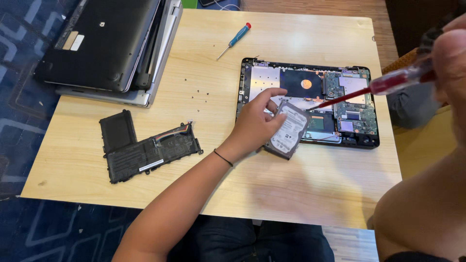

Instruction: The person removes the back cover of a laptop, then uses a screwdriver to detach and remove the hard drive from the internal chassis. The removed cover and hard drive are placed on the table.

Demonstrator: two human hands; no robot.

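Your left hand (255, 123) grips the hard drive (290, 130), tilted over the open laptop's (357, 119) front edge. Right hand (449, 63) clenches a red screwdriver (383, 86) above the laptop; a slip could gouge the circuit board.

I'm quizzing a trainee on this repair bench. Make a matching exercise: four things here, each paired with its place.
Things:
1. hard drive
2. blue screwdriver
3. battery pack
4. red screwdriver

Places:
A. lying alone at the far side of the table
B. in the right hand, tip over the opened laptop
C. in the left hand
D. flat on the table's left part

Pairs: 1-C, 2-A, 3-D, 4-B
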